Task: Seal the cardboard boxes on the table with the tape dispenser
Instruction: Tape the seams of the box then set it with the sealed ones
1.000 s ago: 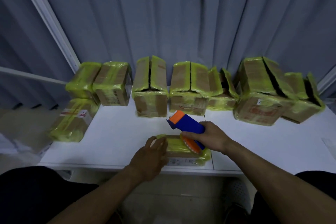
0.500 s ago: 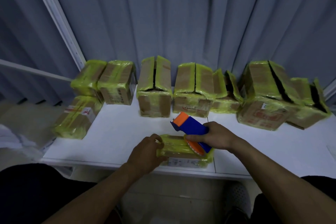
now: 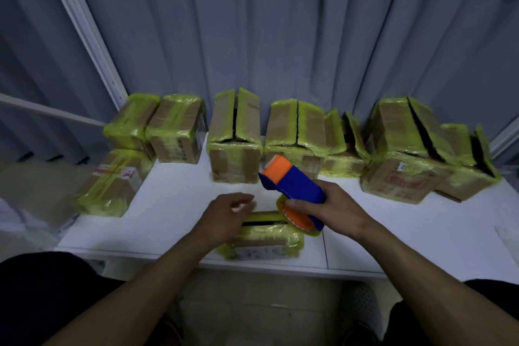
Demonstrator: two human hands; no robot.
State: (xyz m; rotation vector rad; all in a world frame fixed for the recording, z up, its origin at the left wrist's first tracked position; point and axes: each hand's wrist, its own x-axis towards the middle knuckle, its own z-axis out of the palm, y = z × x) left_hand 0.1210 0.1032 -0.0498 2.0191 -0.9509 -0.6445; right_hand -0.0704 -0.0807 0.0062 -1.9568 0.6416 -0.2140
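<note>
A small cardboard box (image 3: pixel 264 236) wrapped in yellow-green tape lies near the front edge of the white table (image 3: pixel 174 205), with a dark slit showing along its top. My right hand (image 3: pixel 328 211) grips the blue and orange tape dispenser (image 3: pixel 295 182) and holds it tilted just above the box's right end. My left hand (image 3: pixel 224 213) hovers over the box's left far corner, blurred, with its fingers loosely bent and nothing visibly in them.
Several taped boxes line the back of the table. Those at the centre (image 3: pixel 236 149) and right (image 3: pixel 407 154) have split tops, and closed ones sit at the left (image 3: pixel 177 132). One box (image 3: pixel 112 182) overhangs the table's left edge. A grey curtain hangs behind.
My left hand has let go of the small box's left end and lifted up and away from me. The dispenser has risen slightly off the box top.
</note>
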